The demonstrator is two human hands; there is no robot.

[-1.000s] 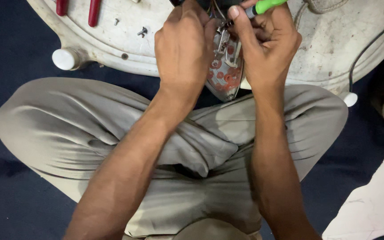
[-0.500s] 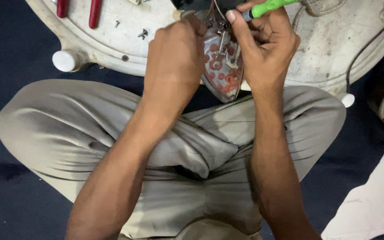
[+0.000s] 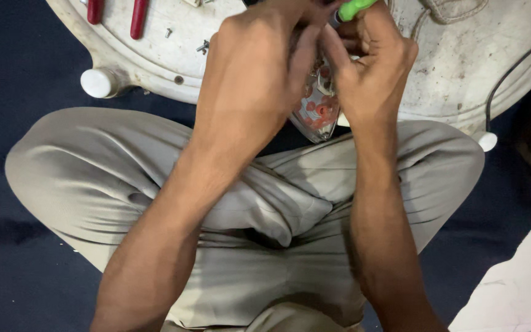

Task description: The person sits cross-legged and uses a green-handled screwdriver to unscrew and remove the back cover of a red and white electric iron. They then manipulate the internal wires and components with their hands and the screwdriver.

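Note:
I sit cross-legged at a worn round white table. My left hand is closed over the top of a pointed metal iron soleplate with red spots, hiding most of it. My right hand presses against the plate's right side and grips a green-handled tool, only its handle showing. Both hands touch each other over the part.
Red-handled pliers and loose screws lie on the table's far left. A white cord coils at the top right, and a black cable runs off the right edge. Dark blue floor surrounds my legs.
My left hand has shifted up and to the right, covering more of the soleplate. The hands sit closer together and higher in the view.

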